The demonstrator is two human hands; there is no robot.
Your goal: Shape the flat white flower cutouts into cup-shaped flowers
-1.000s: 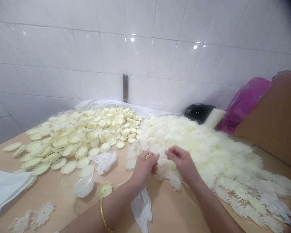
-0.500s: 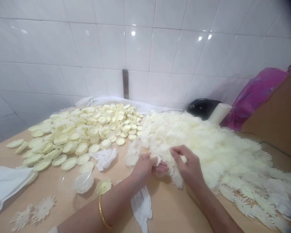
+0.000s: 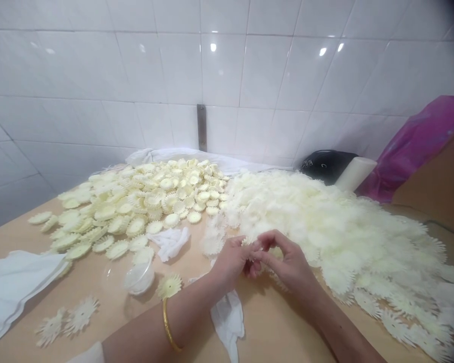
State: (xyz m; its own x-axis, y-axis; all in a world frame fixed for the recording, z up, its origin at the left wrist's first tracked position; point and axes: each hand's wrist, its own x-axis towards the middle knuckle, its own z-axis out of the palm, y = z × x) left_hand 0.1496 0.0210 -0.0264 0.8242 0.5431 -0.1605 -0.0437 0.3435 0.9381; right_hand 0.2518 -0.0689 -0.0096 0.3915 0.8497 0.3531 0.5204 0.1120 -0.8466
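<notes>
My left hand (image 3: 232,259) pinches a small pale-yellow piece with a toothed rim, like a paper flower (image 3: 246,242), mostly covered by fingers. Against it, the thumb and fingertips of my right hand (image 3: 283,257) come together at the flower's edge. Whatever else those right fingertips pinch is too small to make out. To the right spreads a big heap of thin white fringed flower discs (image 3: 325,222). On the left lies a pile of thicker yellowish cupped flower pieces (image 3: 136,206).
A clear round tub (image 3: 139,277) and a single yellow disc (image 3: 169,286) are beside my left forearm. Crumpled white cloths (image 3: 170,242) lie on the wooden table (image 3: 272,333). At the back right are a black bag (image 3: 325,166), a white roll (image 3: 355,174) and a pink bag (image 3: 419,146).
My right hand has moved left to meet the left hand at the paper flower. The whole view has shifted slightly, with the scene now lying further right.
</notes>
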